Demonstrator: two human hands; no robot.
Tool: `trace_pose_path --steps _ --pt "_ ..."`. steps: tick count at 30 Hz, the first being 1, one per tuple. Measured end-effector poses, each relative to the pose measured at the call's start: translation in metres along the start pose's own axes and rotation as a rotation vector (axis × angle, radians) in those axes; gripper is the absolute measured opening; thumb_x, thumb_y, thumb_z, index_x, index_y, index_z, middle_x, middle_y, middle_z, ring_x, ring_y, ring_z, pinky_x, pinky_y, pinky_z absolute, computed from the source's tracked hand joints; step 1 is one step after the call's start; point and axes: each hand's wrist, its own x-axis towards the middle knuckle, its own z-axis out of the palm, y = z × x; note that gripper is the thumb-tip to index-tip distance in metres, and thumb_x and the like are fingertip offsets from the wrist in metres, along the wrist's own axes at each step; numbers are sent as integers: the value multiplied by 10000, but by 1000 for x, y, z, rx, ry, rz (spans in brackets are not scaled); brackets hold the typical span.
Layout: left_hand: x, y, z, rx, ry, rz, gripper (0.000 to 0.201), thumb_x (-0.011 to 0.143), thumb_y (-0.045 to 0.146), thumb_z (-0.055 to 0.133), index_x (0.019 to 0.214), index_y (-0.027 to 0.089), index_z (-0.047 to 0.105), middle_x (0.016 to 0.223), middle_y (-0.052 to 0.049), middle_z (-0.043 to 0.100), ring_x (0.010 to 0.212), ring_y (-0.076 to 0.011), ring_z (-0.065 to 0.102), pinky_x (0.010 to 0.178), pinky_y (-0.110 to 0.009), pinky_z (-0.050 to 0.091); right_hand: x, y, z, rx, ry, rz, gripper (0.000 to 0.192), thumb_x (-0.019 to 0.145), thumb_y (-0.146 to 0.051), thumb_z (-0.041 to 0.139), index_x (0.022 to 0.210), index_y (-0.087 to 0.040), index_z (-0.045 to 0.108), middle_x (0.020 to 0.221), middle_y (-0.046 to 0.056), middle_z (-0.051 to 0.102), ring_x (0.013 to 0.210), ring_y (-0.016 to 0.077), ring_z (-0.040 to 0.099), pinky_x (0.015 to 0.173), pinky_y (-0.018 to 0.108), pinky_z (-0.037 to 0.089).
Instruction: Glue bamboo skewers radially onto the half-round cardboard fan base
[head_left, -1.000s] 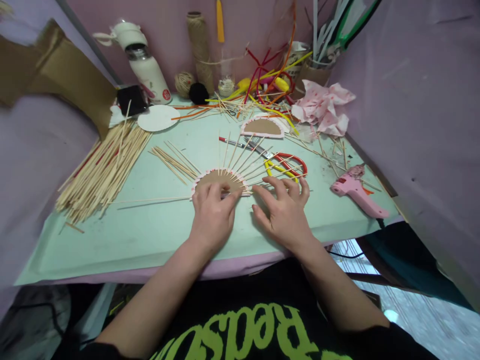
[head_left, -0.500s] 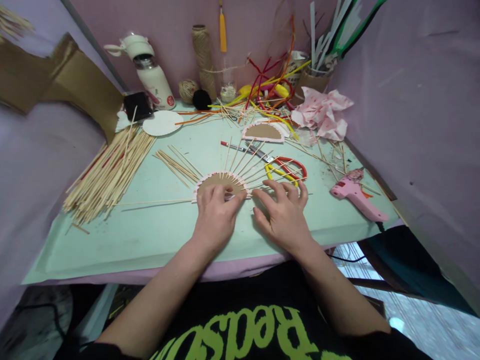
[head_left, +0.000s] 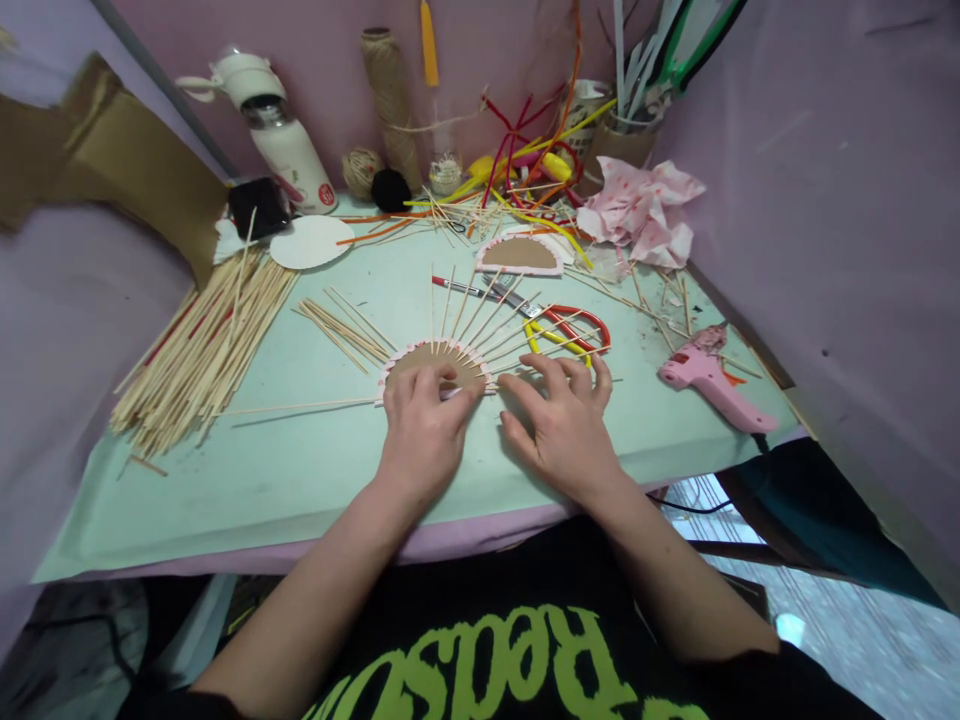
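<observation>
A cardboard half-circle point(head_left: 405, 374) with a pink-and-white scalloped border lies on the table. Thin wooden sticks point(head_left: 480, 314) fan out from it, up and to the right, and one long stick point(head_left: 300, 407) reaches out to the left. My left hand point(head_left: 424, 425) lies over its lower part, fingers bent and thumb against the straight edge, gripping it; the fingertips are partly hidden. Just right of the half-circle, my right hand point(head_left: 562, 425) hovers at the lowest sticks with its fingers spread. Whether a fingertip touches a stick I cannot tell.
Under the fanned sticks lie red-and-yellow-handled pliers point(head_left: 574, 330). A second half-circle point(head_left: 520, 255) is behind them. A large stick pile point(head_left: 217, 340) is left, a pink glue gun point(head_left: 712, 380) right. At the back stand a white bottle point(head_left: 289, 150), a twine spool point(head_left: 391, 110) and crumpled pink paper point(head_left: 641, 212).
The whole view has shifted slightly, so most things sit a little further left and higher. Both hands keep nearly the same pose at the half-circle.
</observation>
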Motion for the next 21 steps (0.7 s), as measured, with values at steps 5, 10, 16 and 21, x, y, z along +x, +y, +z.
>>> trace_pose_path --steps 5,10,16,21 --pt "0 1 -1 13 -7 7 307 961 215 507 1140 310 738 1146 -116 556 1066 -268 435 946 -486 377 1 0 0 3 -4 -3 330 931 -418 536 1196 -282 678 1369 88 556 1251 316 415 1168 623 124" --pt "0 1 -1 23 -14 6 300 961 222 513 1135 314 740 1159 -120 563 1073 -271 436 952 -498 376 1 -1 -1 -5 -10 -2 333 931 -418 535 1202 -284 676 1376 87 551 1254 316 413 1170 622 126" --pt "-1 2 -1 25 -28 -1 309 955 223 521 1159 318 733 1168 -128 572 1080 -286 434 944 -512 369 0 -1 -1 3 -6 -7 329 923 -402 549 1201 -281 678 1372 93 554 1249 320 412 1170 623 123" --pt "-1 2 -1 37 -12 16 316 950 202 524 1161 308 734 1167 -135 582 1074 -286 443 925 -502 376 0 0 1 -7 -5 -4 325 923 -405 548 1197 -286 677 1381 86 550 1254 316 408 1173 621 114"
